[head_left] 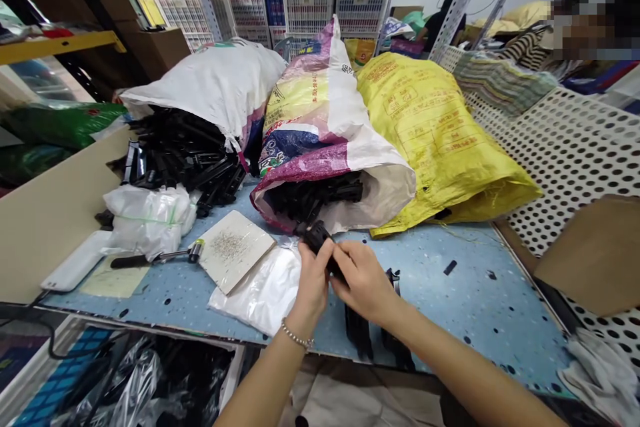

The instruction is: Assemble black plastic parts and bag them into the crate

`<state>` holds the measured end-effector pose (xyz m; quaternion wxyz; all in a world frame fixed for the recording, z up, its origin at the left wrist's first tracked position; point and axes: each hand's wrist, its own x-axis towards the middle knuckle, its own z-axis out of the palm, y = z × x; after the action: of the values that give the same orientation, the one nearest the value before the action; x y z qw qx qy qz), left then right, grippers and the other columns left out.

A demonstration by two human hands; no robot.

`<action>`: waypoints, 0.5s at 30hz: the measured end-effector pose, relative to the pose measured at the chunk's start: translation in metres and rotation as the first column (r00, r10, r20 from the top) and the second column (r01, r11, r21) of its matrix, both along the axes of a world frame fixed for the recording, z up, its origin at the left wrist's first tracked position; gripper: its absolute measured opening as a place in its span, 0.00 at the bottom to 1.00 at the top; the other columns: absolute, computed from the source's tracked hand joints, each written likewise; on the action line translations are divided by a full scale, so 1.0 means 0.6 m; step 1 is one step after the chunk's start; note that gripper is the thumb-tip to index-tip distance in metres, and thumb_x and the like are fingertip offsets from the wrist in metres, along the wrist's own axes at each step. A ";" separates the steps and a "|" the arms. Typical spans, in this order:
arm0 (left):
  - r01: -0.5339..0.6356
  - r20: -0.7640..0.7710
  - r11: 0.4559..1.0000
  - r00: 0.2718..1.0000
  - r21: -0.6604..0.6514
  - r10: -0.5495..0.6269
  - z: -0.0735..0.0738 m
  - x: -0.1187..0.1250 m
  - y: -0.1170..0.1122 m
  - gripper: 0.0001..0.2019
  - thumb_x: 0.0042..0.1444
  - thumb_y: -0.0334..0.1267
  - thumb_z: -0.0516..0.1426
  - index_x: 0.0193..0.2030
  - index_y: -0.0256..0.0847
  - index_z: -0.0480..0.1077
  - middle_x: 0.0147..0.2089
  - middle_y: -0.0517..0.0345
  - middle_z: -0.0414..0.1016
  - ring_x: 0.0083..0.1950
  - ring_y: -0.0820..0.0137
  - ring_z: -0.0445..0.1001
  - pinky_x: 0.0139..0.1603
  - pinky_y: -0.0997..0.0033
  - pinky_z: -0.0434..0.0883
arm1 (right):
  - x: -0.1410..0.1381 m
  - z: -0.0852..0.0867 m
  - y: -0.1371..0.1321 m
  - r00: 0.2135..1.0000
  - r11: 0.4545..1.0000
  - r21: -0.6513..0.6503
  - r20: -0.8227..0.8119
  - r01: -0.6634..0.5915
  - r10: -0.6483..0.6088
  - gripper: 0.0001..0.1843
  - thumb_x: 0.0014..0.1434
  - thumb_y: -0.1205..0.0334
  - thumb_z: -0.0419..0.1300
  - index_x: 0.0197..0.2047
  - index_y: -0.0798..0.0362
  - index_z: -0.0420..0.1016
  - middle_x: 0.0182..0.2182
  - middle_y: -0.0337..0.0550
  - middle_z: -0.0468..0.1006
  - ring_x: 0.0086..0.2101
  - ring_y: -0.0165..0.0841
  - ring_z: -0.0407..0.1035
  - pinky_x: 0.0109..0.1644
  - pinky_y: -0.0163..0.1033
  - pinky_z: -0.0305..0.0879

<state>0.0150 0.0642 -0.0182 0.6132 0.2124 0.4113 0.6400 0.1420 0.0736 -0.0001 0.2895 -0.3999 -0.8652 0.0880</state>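
Note:
Both of my hands meet over the middle of the blue table, closed on one black plastic part (316, 235). My left hand (315, 273) grips it from the left, a beaded bracelet on its wrist. From the right, my right hand (363, 277) pinches the same part; the fingers cover much of it. Two longer black plastic pieces (357, 333) lie by the table's front edge, under and beside my right hand. Just beyond my hands, a white and purple woven sack (333, 160) opens toward me with similar black parts (320, 197) inside.
A white sack (215, 73) spills black parts (185, 153) at left; a yellow sack (425, 127) lies right. Nearer are a hammer (160, 257), a square board (235, 247), and clear plastic bags (265, 287). A perforated white panel (575, 153) borders the right. Another person sits beyond it.

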 end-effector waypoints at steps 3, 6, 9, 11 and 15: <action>0.155 0.060 0.988 0.986 -0.027 -0.153 0.026 -0.008 -0.020 0.18 0.49 0.47 0.62 0.43 0.44 0.62 0.36 0.63 0.71 0.27 0.77 0.70 0.30 0.76 0.68 | 0.016 0.012 -0.039 0.968 0.992 -0.102 -0.246 -0.071 0.044 0.14 0.65 0.60 0.49 0.53 0.50 0.64 0.41 0.47 0.71 0.41 0.39 0.65 0.44 0.44 0.64; 0.369 0.107 0.929 0.925 -0.024 -0.364 0.043 -0.007 -0.052 0.17 0.52 0.49 0.59 0.41 0.42 0.61 0.29 0.64 0.69 0.22 0.77 0.66 0.23 0.77 0.64 | 0.033 0.009 -0.028 0.965 0.997 -0.005 -0.250 0.077 -0.075 0.13 0.66 0.55 0.46 0.47 0.51 0.65 0.37 0.47 0.71 0.38 0.39 0.64 0.42 0.46 0.63; 0.480 0.113 0.876 0.873 -0.038 -0.474 0.055 -0.001 -0.073 0.18 0.53 0.51 0.58 0.42 0.42 0.60 0.27 0.65 0.67 0.20 0.77 0.66 0.20 0.78 0.63 | 0.041 -0.001 -0.005 0.983 0.976 0.191 -0.168 0.103 -0.071 0.16 0.66 0.51 0.44 0.41 0.51 0.66 0.34 0.47 0.70 0.36 0.40 0.62 0.41 0.47 0.60; 0.523 0.110 0.852 0.849 -0.034 -0.517 0.059 0.000 -0.074 0.18 0.53 0.51 0.58 0.42 0.43 0.59 0.29 0.64 0.68 0.19 0.77 0.66 0.18 0.78 0.62 | 0.042 -0.001 0.005 0.989 0.965 0.251 -0.138 0.079 -0.045 0.17 0.66 0.49 0.43 0.36 0.51 0.66 0.31 0.46 0.69 0.34 0.39 0.61 0.39 0.47 0.58; 0.406 0.090 0.913 0.912 -0.045 -0.401 0.061 -0.010 -0.055 0.18 0.51 0.51 0.60 0.39 0.43 0.59 0.29 0.65 0.68 0.19 0.78 0.66 0.19 0.77 0.63 | 0.034 0.009 -0.009 0.988 0.998 0.061 -0.151 0.031 -0.022 0.20 0.68 0.52 0.40 0.32 0.50 0.65 0.27 0.42 0.67 0.31 0.36 0.60 0.38 0.44 0.56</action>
<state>0.0092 0.0314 0.0182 0.7543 0.2480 0.3541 0.4942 0.1627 0.0682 0.0051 0.3675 -0.3943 -0.8378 0.0866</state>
